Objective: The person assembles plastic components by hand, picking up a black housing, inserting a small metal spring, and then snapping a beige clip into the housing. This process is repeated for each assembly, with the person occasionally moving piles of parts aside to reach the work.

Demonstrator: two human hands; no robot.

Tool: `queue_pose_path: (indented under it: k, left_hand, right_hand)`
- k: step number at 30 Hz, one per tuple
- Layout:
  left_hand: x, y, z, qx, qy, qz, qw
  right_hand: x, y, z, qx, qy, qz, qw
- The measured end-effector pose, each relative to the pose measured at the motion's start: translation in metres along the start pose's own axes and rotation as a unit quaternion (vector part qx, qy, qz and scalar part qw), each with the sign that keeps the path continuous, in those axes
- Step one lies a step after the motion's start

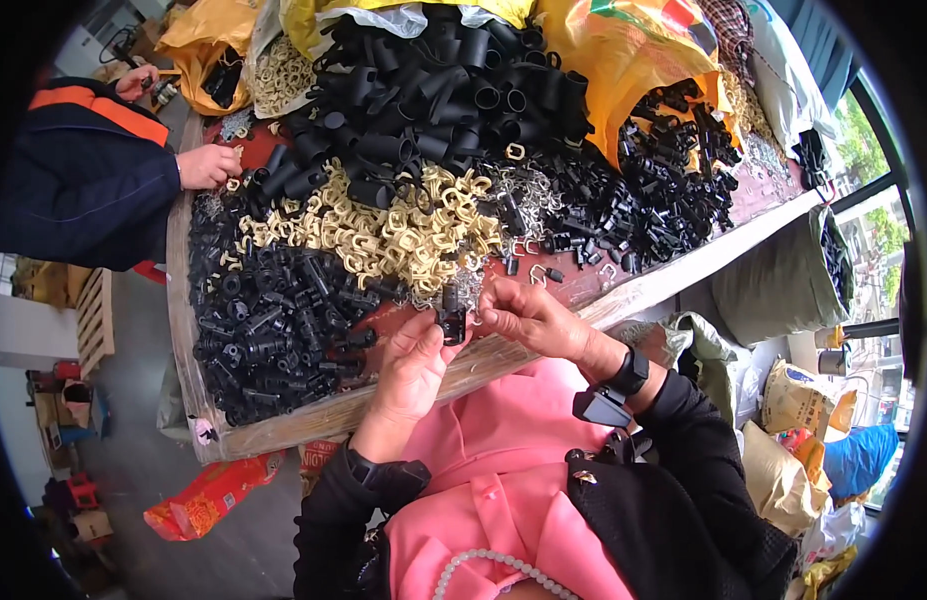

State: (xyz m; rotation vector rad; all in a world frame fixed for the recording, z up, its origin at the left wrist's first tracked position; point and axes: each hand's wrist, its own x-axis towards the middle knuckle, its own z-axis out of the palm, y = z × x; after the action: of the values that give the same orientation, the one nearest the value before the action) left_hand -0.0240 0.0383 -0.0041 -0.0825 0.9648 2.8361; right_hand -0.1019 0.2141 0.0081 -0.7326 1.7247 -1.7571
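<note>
Just above the table's front edge, my left hand (411,368) pinches a small black plastic fitting (451,318) between thumb and fingers. Close on its right, my right hand (539,322) has thumb and forefinger pressed together beside the fitting. Whatever is in that pinch is too small to make out. Beyond my hands lies a heap of cream ring-shaped pieces (408,225), with silvery bent-wire clips (528,195) to its right. Black cylindrical fittings (273,335) are piled to the left of my left hand.
Wide black tubes (423,90) fill the back of the table. More small black parts (673,170) spill from an orange sack (623,60) at right. A co-worker's hand (209,167) reaches in at the left edge. Wrapped wooden rails (313,420) border the table; sacks (783,480) stand at right.
</note>
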Motion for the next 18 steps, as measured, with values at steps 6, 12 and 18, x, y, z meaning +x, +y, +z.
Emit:
queue_pose_path:
  k: [6,12,18]
  left_hand:
    - [-0.006,0.000,0.013,0.020,0.002,-0.003,1.000]
    - [-0.007,0.001,0.011,-0.013,0.010,-0.042,0.999]
    - [-0.002,0.004,0.006,-0.048,0.013,-0.119,0.992]
  right_hand:
    - [-0.008,0.000,0.004,-0.025,-0.009,-0.048,0.998]
    - [-0.008,-0.007,0.011,0.143,0.035,-0.028,0.989]
    - [-0.004,0.001,0.004,-0.069,0.028,-0.102,0.992]
